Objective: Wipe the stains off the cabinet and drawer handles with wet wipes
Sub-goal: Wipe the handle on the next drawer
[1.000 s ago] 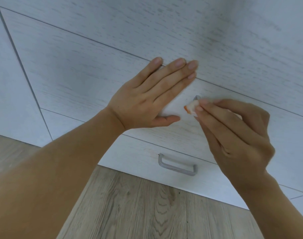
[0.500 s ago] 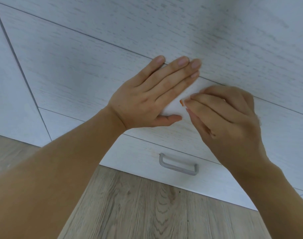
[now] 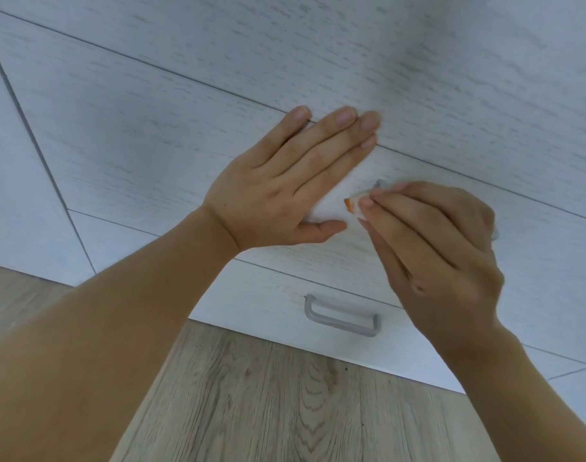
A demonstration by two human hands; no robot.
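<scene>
Firmly, right hand (image 3: 431, 248) pinching wipe (image 3: 355, 204) (orange-stained)

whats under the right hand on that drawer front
Under the right hand sits a grey handle, only its end showing, and a folded wet wipe with an orange stain. The rest of both is covered.
</scene>
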